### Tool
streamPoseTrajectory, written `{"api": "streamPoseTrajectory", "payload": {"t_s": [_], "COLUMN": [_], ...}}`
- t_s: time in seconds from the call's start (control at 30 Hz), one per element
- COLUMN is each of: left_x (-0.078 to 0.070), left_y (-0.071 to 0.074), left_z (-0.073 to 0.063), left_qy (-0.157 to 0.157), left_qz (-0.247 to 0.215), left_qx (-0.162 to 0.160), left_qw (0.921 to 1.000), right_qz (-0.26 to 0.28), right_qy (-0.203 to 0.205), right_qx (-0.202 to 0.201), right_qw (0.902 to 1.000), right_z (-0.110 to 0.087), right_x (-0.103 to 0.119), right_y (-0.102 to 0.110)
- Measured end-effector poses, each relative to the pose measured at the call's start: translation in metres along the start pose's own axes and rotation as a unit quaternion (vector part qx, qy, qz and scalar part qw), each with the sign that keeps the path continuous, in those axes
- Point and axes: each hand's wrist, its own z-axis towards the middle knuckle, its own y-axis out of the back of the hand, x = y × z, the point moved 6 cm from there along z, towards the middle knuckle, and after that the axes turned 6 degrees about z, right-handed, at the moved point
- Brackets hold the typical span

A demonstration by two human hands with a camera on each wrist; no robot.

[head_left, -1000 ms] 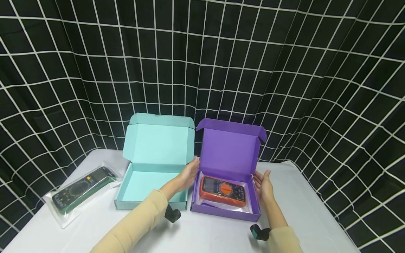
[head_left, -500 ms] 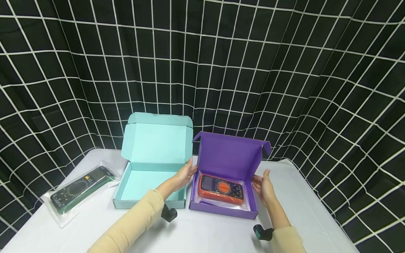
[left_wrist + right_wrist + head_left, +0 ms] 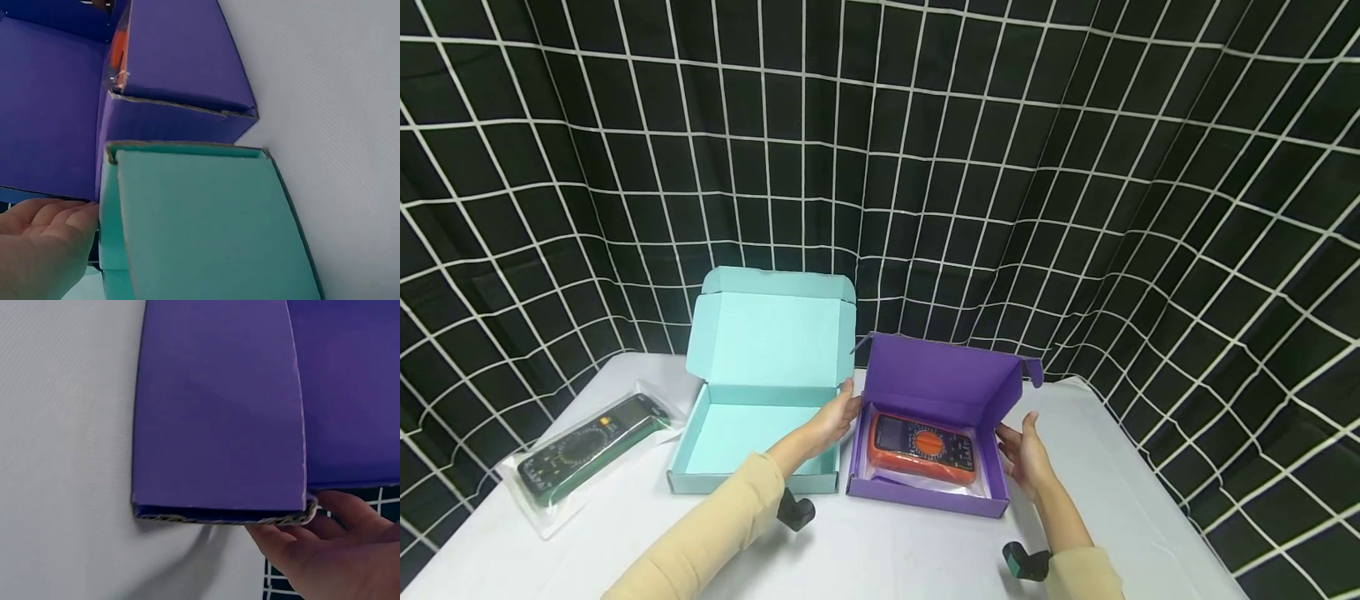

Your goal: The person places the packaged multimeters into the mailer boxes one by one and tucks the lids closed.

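Note:
A purple cardboard box (image 3: 928, 502) holds a red-orange multimeter (image 3: 922, 447) in a clear bag, its lid (image 3: 936, 375) tilted forward above the meter. My left hand (image 3: 824, 427) is at the box's rear left side, between it and a turquoise box; in the left wrist view its fingers lie against the lid's lower side edge. At the rear right corner is my right hand (image 3: 1028, 458), thumb raised and fingers extended. In the right wrist view those fingers (image 3: 340, 509) touch the back corner of the box and lid; some fingertips are hidden behind it.
The turquoise box (image 3: 679, 482) stands left of the purple one with its lid up. Farther left lies a green-and-black multimeter (image 3: 589, 446) in a clear bag. A black gridded cloth (image 3: 925, 179) hangs behind the white table (image 3: 880, 554).
The purple lid has tipped forward from nearly upright to a lower slant over the red-orange multimeter. Both hands stay at the box's rear sides, with only slight shifts.

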Motion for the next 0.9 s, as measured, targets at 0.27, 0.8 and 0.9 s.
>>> {"api": "streamPoseTrajectory", "payload": {"t_s": [0.27, 0.8, 0.9], "left_x": [-0.002, 0.024, -0.003], "left_y": [-0.002, 0.009, 0.007], "left_z": [-0.002, 0.026, 0.004], "left_qy": [0.006, -0.017, -0.013], "left_qz": [0.019, 0.007, -0.013], "left_qx": [-0.015, -0.001, -0.048], "left_qw": [0.9997, 0.9998, 0.9987], "right_qz": [-0.025, 0.092, 0.084], "right_qy": [-0.006, 0.079, 0.077], "right_qx": [0.008, -0.039, -0.040], "right_qw": [0.9996, 0.9919, 0.9927], "right_z": [-0.002, -0.016, -0.020], "right_x": [-0.008, 0.030, 0.034], "right_y": [0.001, 0.003, 0.003]}}
